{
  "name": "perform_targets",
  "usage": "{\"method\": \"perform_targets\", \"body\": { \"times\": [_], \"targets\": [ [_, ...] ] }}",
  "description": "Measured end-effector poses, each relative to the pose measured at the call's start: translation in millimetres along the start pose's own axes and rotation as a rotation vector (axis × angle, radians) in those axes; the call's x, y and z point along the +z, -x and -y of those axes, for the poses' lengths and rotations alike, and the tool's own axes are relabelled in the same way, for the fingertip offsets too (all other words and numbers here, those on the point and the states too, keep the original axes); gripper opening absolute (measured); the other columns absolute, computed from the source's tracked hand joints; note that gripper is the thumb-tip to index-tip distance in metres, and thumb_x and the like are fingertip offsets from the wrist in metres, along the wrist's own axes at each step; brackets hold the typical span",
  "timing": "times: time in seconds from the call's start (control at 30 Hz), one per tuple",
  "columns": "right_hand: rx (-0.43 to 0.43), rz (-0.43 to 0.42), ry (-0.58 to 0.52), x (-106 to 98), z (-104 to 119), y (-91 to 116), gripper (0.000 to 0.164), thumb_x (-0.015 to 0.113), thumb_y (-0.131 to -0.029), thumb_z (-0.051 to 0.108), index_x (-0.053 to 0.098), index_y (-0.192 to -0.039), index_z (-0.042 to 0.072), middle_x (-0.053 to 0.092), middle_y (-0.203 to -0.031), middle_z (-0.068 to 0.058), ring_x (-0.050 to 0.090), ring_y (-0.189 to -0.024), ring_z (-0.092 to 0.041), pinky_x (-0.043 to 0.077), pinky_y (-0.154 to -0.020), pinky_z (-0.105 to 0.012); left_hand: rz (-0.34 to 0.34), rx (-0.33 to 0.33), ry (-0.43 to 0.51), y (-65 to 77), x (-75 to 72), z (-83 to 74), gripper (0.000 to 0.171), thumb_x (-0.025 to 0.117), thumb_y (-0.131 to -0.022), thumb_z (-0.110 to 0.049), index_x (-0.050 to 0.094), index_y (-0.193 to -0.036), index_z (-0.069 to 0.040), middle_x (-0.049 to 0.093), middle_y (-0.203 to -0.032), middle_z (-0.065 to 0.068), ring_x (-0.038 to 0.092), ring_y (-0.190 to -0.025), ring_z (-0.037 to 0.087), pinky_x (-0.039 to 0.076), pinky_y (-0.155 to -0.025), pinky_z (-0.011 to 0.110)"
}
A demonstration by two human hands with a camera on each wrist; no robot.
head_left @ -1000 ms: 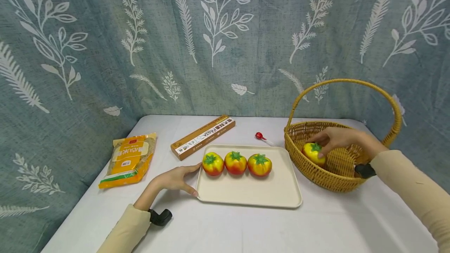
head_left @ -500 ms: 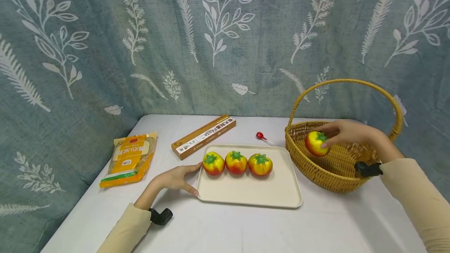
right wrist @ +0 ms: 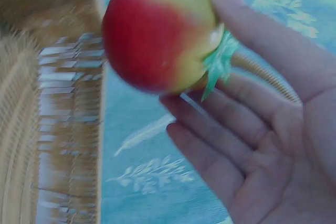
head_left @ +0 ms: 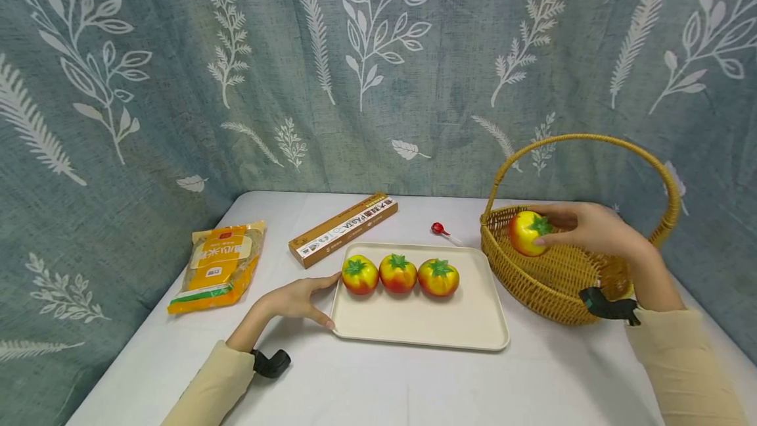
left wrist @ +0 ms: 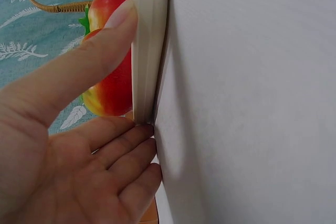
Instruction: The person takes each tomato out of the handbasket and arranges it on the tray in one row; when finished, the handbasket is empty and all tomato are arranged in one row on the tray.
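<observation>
My right hand [head_left: 597, 229] pinches a red-and-yellow toy tomato [head_left: 528, 233] with a green leafy top, thumb on one side and fingers on the other. In the head view it is over the wicker basket [head_left: 544, 291]; the right wrist view shows this tomato [right wrist: 157, 30] apart from the blurred basket wall. Three similar tomatoes [head_left: 398, 274] sit in a row along the far part of a cream tray [head_left: 420, 324]. My left hand [head_left: 296, 299] rests at the tray's left edge with its fingers spread. Close up, the thumb and fingertips touch the tray rim [left wrist: 149, 51].
A pasta box [head_left: 343, 230] lies slanted behind the tray. Next to it on the right is a red lollipop [head_left: 437, 229]. An orange grain bag [head_left: 219, 268] lies at the far left. The basket's tall arched handle [head_left: 582, 137] rises beside my right hand.
My right hand has lifted the tomato up from inside the basket, its forearm turning as it rose. The left hand, the tray and the three tomatoes stay where they were.
</observation>
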State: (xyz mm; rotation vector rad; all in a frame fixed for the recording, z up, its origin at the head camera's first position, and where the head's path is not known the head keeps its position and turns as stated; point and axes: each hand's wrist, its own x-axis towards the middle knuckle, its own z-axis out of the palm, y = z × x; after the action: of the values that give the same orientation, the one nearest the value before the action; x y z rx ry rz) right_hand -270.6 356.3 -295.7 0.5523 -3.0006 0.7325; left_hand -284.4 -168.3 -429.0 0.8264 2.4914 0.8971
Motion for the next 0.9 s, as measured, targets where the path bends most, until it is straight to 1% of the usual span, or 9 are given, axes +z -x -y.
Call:
{"method": "perform_targets", "body": {
  "times": [0.13,0.2,0.37,0.5,0.63,0.77,0.9],
  "targets": [
    [-0.032,-0.087,-0.038,9.5,12.4,9.1,0.069,0.073,-0.083,0.043,0.051,-0.142,0.014,0.055,-0.134,-0.021,0.055,-0.116,-0.041,0.047,-0.09,-0.057,0.002,0.003,0.004,-0.7,1.5,0.0,0.1,0.085,-0.073,-0.033,0.031,-0.149,0.002,0.032,-0.153,0.017,0.028,-0.14,0.033,0.024,-0.114,0.048],
    [-0.024,-0.104,-0.038,13.7,17.4,12.7,0.07,0.073,-0.084,0.044,0.049,-0.142,0.013,0.055,-0.133,-0.022,0.055,-0.117,-0.042,0.047,-0.09,-0.058,0.005,-0.001,0.004,-1.1,2.3,0.3,0.1,0.085,-0.073,-0.033,0.031,-0.149,0.002,0.031,-0.153,0.017,0.028,-0.141,0.033,0.024,-0.114,0.048],
    [0.004,-0.093,-0.056,20.1,24.3,14.8,0.075,0.071,-0.084,0.047,0.045,-0.145,0.011,0.049,-0.137,-0.026,0.049,-0.121,-0.045,0.043,-0.091,-0.062,0.005,-0.004,-0.007,-1.6,2.1,0.6,0.1,0.085,-0.073,-0.034,0.03,-0.149,0.001,0.031,-0.153,0.017,0.027,-0.141,0.033,0.024,-0.114,0.048],
    [-0.012,-0.099,-0.075,24.1,28.0,13.0,0.074,0.072,-0.084,0.045,0.046,-0.144,0.009,0.051,-0.137,-0.022,0.051,-0.121,-0.042,0.045,-0.092,-0.059,-0.002,-0.004,-0.003,-0.2,0.3,-0.8,0.1,0.085,-0.073,-0.033,0.031,-0.149,0.001,0.031,-0.153,0.017,0.027,-0.141,0.033,0.024,-0.114,0.048],
    [-0.041,-0.107,-0.056,28.7,36.1,10.9,0.073,0.073,-0.083,0.045,0.049,-0.142,0.01,0.054,-0.134,-0.021,0.053,-0.118,-0.041,0.045,-0.091,-0.059,-0.002,0.0,0.002,1.5,-0.6,-1.9,0.099,0.085,-0.073,-0.033,0.031,-0.149,0.002,0.031,-0.153,0.018,0.027,-0.141,0.033,0.024,-0.114,0.048],
    [-0.074,-0.095,-0.047,35.3,43.0,7.7,0.07,0.074,-0.083,0.043,0.052,-0.14,0.01,0.057,-0.132,-0.021,0.056,-0.115,-0.041,0.046,-0.091,-0.058,-0.001,-0.002,0.004,1.7,-0.4,-2.0,0.099,0.085,-0.073,-0.033,0.031,-0.149,0.002,0.031,-0.153,0.018,0.027,-0.141,0.033,0.024,-0.114,0.048],
    [-0.092,-0.076,-0.038,43.2,48.7,3.3,0.069,0.075,-0.082,0.044,0.055,-0.137,0.009,0.06,-0.128,-0.019,0.059,-0.112,-0.038,0.048,-0.09,-0.055,-0.005,-0.015,0.004,1.4,-0.2,-1.5,0.1,0.085,-0.073,-0.033,0.031,-0.149,0.001,0.031,-0.153,0.017,0.027,-0.141,0.033,0.024,-0.114,0.048]
  ]
}}
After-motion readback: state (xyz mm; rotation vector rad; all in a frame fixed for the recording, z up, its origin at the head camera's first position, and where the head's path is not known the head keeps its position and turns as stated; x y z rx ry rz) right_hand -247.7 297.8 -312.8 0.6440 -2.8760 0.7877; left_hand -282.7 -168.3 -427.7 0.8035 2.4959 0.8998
